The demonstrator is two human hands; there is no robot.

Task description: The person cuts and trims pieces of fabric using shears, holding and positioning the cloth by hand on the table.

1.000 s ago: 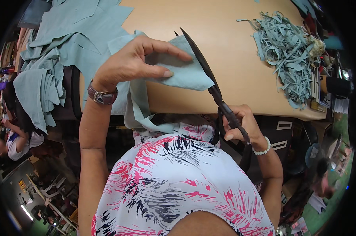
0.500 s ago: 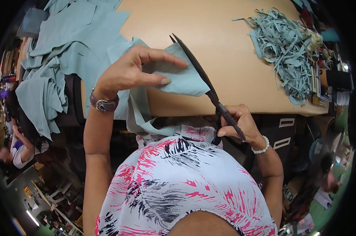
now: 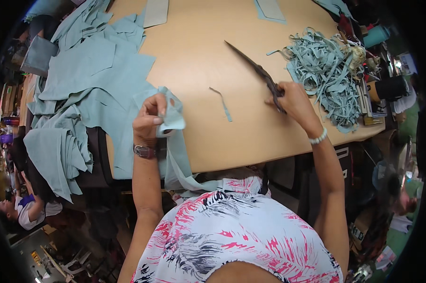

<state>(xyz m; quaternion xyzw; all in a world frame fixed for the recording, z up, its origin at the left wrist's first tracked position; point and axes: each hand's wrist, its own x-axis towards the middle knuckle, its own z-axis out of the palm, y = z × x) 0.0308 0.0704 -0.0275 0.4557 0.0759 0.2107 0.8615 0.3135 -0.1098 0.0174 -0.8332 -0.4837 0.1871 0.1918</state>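
From my station I view a tan tabletop (image 3: pixel 208 146) whose near edge runs below both hands; both forearms cross it. Along its left side I have layered sheets of blue-green fabric (image 3: pixel 83 66), partly draped over the left edge. At its right side lies a tangled heap of fabric strips (image 3: pixel 323 70), just beyond the right hand.

Fabric shears (image 3: pixel 258 69): located over the tabletop, right of centre. The long axis runs diagonally; the tip points away and to the left, the handles toward me and to the right. The blades appear together. Whether the shears touch the surface, I cannot tell.

Right hand (image 3: pixel 294 106): fingers wrapped around the shear handles. Left hand (image 3: pixel 149 118): thumb and fingers pinch a folded fabric piece (image 3: pixel 175 122), its lower edge turned toward the right. Below it, a long fabric band (image 3: pixel 177 155) runs toward me over the near edge.

Clearance: I have bare surface between the left hand and the shears, and beyond the tip. On the right, the heap limits the room. A thin offcut (image 3: pixel 225 107) lies alone between the hands, its long axis nearly parallel to the shears.
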